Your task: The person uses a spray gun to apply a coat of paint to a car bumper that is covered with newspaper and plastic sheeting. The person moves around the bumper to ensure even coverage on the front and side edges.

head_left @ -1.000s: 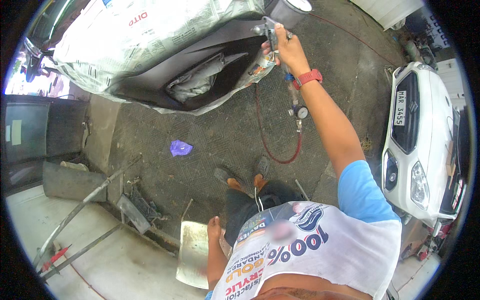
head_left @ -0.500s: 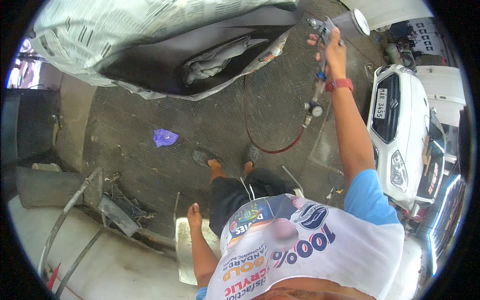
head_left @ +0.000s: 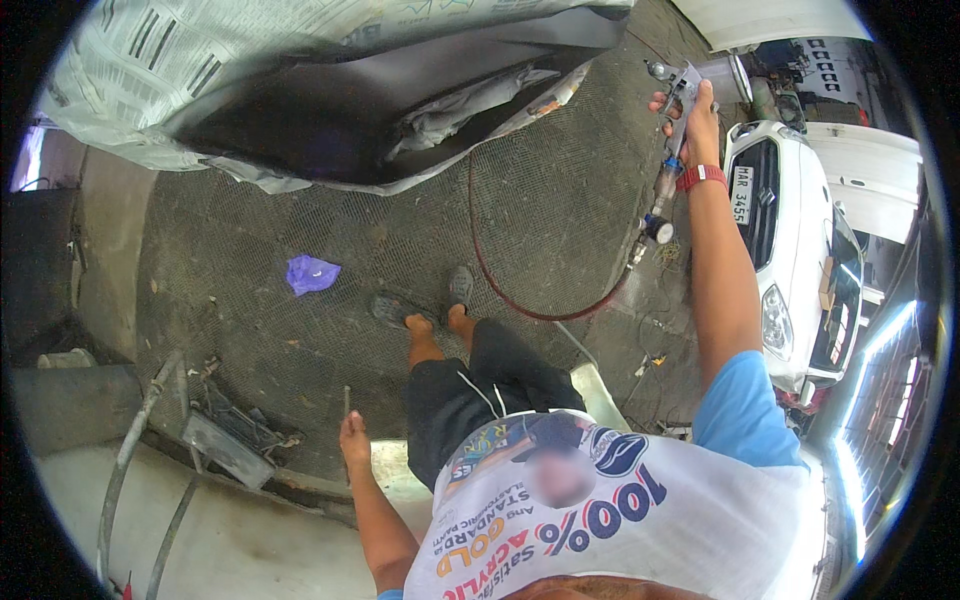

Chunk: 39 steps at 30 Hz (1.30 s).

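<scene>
My right hand (head_left: 703,125), a red band at its wrist, is closed around a metal spray gun (head_left: 684,98) at the upper right. A grey cup (head_left: 728,78) sits on the gun. Below its handle hang a clear fitting and a round gauge (head_left: 658,229), with a dark red air hose (head_left: 545,317) curving down from them. My left hand (head_left: 354,440) hangs low at my side, empty, its fingers loosely bent and partly hidden. Ahead at upper left is a dark grey panel (head_left: 290,125) edged with newspaper (head_left: 130,80); crumpled paper (head_left: 450,115) fills its opening.
A purple plastic bag (head_left: 312,274) lies on the rough floor (head_left: 240,230). A white car (head_left: 795,250) is parked to the right. Bent metal pipes (head_left: 130,450) and a grey box-like part (head_left: 228,452) are at lower left. Something white (head_left: 392,465) with thin rods stands behind me.
My right hand has moved slightly right and away from the panel, carrying the spray gun and hose end. My left hand has shifted left and lower. My feet appear further left.
</scene>
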Each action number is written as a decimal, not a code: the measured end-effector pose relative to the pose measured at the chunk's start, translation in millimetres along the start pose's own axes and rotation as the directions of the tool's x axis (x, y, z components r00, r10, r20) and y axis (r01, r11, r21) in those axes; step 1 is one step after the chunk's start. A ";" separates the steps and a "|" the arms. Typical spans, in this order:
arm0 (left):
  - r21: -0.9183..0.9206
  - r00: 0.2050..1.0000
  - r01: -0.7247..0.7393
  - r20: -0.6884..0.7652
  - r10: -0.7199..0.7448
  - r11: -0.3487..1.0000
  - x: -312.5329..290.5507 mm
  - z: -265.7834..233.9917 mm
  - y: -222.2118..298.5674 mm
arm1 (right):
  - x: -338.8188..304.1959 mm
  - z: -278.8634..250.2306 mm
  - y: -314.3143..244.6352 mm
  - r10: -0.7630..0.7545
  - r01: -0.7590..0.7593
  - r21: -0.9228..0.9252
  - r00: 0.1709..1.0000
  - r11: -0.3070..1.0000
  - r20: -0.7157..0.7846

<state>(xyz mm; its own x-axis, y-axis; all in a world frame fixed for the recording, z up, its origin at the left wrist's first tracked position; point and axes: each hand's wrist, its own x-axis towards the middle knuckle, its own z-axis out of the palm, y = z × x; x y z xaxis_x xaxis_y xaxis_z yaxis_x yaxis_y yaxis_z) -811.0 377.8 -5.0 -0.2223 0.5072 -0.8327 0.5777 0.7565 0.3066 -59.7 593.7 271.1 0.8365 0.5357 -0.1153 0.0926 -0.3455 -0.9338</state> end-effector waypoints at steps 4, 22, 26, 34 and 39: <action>-0.010 0.999 0.014 -0.032 -0.014 1.000 -20.4 -4.8 15.0 | 21.4 -6.7 10.0 0.002 -0.010 -0.063 0.992 0.998 -0.122; 0.032 0.998 -0.067 0.017 0.066 0.997 -79.2 47.6 47.2 | 27.4 -11.7 -25.4 -0.200 0.197 0.035 0.969 0.980 0.142; 0.079 0.993 -0.113 -0.031 0.116 0.990 -90.5 49.8 54.4 | 16.7 -10.5 -28.1 -0.178 0.158 0.104 0.958 0.982 0.223; 0.127 0.994 -0.083 -0.054 0.090 0.988 -88.0 73.4 12.0 | -74.5 31.5 -37.9 -0.172 0.094 0.177 0.850 0.980 0.497; 0.062 0.993 -0.111 -0.039 0.113 0.992 -92.5 87.5 0.9 | -126.3 60.0 -51.1 -0.221 0.141 0.174 0.742 0.975 0.632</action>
<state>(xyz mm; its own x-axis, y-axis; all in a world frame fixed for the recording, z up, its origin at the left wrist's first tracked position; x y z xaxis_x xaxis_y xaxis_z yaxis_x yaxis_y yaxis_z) -721.2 295.4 32.0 -0.1858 0.6053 -0.7740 0.6463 0.6686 0.3677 -202.5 590.0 313.1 0.2591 0.9613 -0.0937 0.1143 -0.1269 -0.9853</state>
